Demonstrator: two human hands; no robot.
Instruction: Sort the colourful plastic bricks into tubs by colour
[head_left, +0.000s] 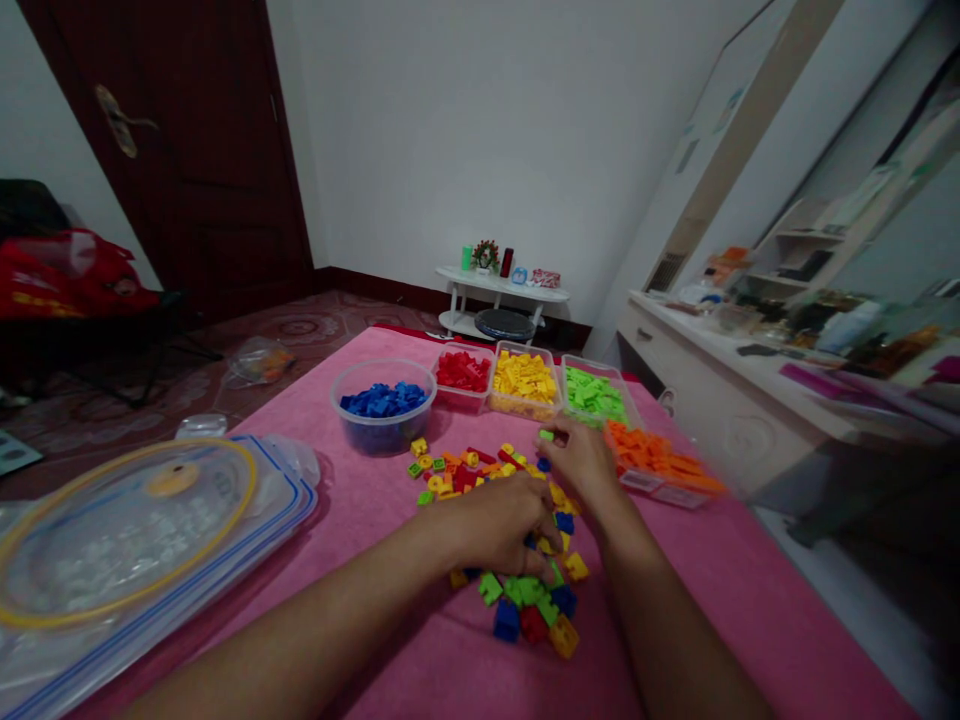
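My left hand [510, 520] is bent down over a loose heap of toy building bricks. Its curled fingers touch the bricks near some green ones [525, 592]; what lies between its fingertips is partly hidden. Further off and to the right, my right hand [583, 458] pinches a small green brick [547, 435] between thumb and fingers, just in front of the box of green bricks [594, 396]. Below that hand a blue brick [544, 465] shows. Closest to me in the heap are a blue brick [506, 621], a red brick [533, 625] and a yellow brick [564, 636].
Behind the heap stand a round tub of blue bricks [382, 402], a box of red bricks [463, 373] and a box of yellow bricks [524, 380]. To the right sits a box of orange bricks [664, 462]. Clear plastic bags [150, 530] cover the left of the pink table [360, 580].
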